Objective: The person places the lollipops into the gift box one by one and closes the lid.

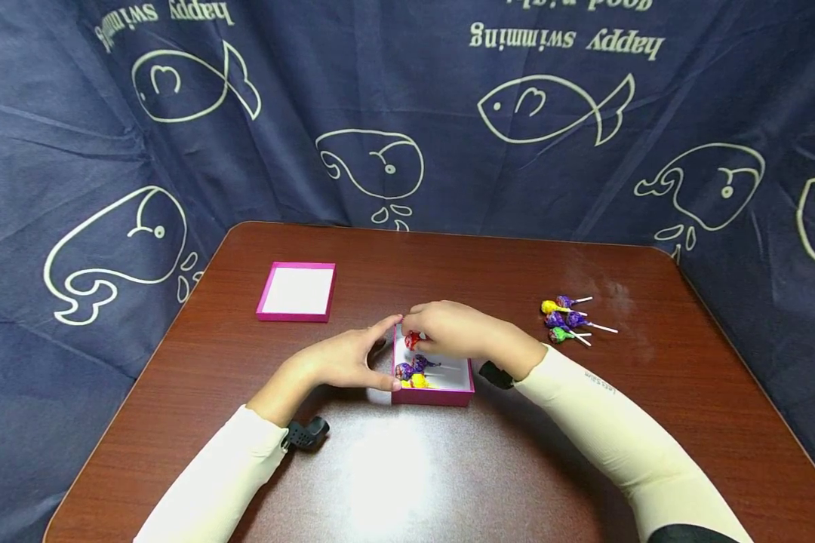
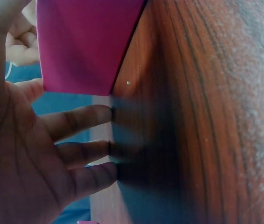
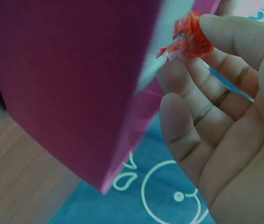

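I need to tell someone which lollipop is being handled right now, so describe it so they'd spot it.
On the brown table, find the open pink box at centre. Over its far end, the right hand pinches a lollipop. It alone is red; those lying in the box are purple and yellow.

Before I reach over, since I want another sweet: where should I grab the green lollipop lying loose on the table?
Take the green wrapped lollipop by its thin white stick, coming from the right: the stick points that way, clear of the crowded purple and yellow lollipop heads.
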Available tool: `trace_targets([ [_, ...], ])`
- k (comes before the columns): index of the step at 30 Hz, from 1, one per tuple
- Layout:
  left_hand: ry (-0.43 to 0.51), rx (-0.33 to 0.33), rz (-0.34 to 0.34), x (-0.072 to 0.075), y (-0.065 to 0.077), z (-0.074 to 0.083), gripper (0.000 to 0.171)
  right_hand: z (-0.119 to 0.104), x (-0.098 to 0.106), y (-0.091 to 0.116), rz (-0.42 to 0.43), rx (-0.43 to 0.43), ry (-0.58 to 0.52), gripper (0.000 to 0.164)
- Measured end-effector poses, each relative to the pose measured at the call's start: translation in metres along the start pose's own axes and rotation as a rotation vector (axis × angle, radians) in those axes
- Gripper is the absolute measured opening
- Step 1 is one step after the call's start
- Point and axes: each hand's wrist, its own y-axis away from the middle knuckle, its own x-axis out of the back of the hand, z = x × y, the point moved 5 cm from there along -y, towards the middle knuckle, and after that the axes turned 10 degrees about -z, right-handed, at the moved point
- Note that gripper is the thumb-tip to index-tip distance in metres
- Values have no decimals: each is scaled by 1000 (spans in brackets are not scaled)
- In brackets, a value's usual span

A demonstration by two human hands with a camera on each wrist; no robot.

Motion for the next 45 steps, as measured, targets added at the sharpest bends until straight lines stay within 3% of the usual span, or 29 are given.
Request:
trace_targets([
  [17, 9, -11, -14, -1, 0, 1, 111, 5, -28, -16, -29, -84, 63, 12],
  [45, 12, -13, -15, -1, -1, 0, 110, 7, -30, -16, -10, -115, 1, 7],
])
